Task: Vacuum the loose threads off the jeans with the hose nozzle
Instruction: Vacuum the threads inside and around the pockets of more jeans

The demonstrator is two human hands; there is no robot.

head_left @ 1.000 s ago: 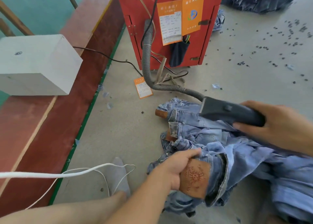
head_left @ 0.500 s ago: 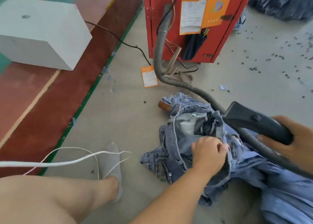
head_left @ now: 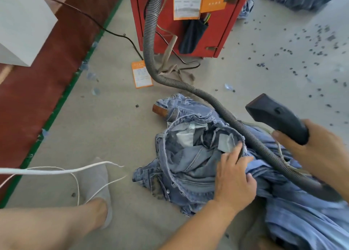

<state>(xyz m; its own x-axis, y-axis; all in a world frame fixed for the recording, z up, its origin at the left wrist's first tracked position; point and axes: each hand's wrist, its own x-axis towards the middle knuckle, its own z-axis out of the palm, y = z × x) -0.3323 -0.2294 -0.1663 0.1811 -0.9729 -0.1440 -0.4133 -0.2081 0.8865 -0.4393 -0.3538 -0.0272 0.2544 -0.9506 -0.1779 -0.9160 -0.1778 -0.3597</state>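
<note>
Head view: unreadable orange labels (head_left: pixel 200 0) on red cabinet (head_left: pixel 222 32)

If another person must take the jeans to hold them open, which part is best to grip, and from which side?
Grip the stitched waistband rim of the jeans on its free left side, coming from the left. The band is a firm raised edge there, while the left hand and the hose occupy the right.

Hose (head_left: pixel 222 110) lies across jeans (head_left: pixel 188 164), cabinet (head_left: pixel 217 32) behind them.
</note>
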